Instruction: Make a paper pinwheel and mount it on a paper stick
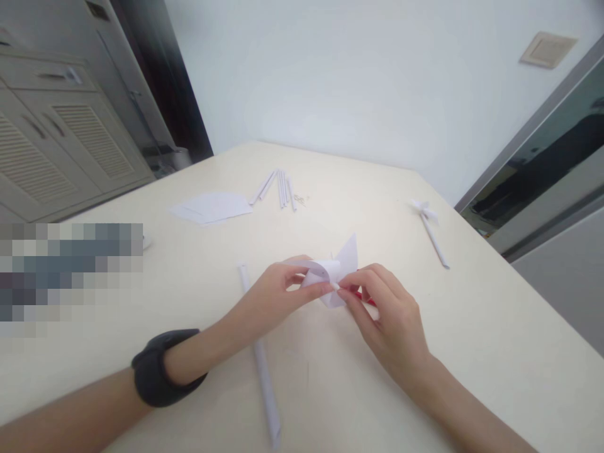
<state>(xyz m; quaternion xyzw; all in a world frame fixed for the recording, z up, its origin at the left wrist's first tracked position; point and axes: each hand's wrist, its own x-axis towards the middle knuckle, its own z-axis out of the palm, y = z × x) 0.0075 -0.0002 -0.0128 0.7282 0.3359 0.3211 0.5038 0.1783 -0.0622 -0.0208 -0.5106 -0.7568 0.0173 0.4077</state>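
Note:
My left hand (pixel 276 292) and my right hand (pixel 384 318) meet over the middle of the cream table (pixel 495 327). Between their fingertips is a white folded paper piece (pixel 333 270), with curled corners and one pointed flap standing up. My left thumb and fingers pinch its curled corners; my right fingertips pinch it from the right. Something red (pixel 365 297) shows just under my right fingers; I cannot tell what it is. A rolled white paper stick (pixel 261 358) lies on the table below my left wrist, which wears a black band (pixel 158 368).
A finished paper pinwheel on a stick (pixel 430 229) lies at the right. Several rolled paper sticks (pixel 280 187) and a stack of white paper sheets (pixel 212 207) lie at the back. A blurred patch covers the left. Cabinets stand beyond the table's left edge.

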